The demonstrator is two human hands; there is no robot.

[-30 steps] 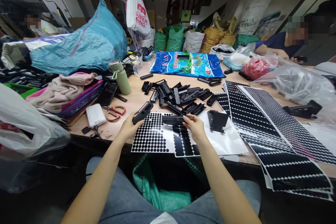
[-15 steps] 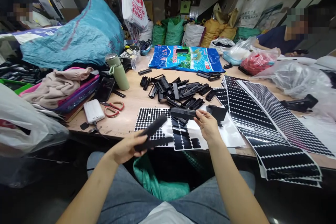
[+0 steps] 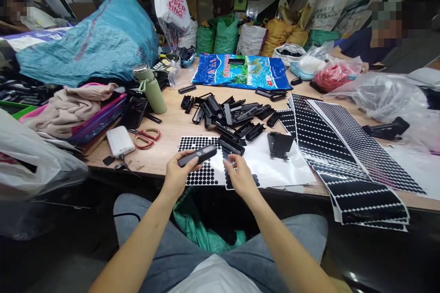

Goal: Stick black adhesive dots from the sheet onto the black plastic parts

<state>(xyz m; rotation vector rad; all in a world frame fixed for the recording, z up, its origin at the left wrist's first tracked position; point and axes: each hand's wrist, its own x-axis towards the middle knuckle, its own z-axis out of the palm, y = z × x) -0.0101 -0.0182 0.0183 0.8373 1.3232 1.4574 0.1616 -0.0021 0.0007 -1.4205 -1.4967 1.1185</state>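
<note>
Left hand [image 3: 179, 173] is grasping a part [image 3: 203, 152] by its left end, likely keeping its face clear; right hand [image 3: 240, 175] is hanging loose (sheet [image 3: 207, 176] lying handy).

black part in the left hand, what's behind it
Behind the black part in the left hand lies a white sheet with rows of black dots. The patch of sheet directly behind it is covered and cannot be seen.
</note>
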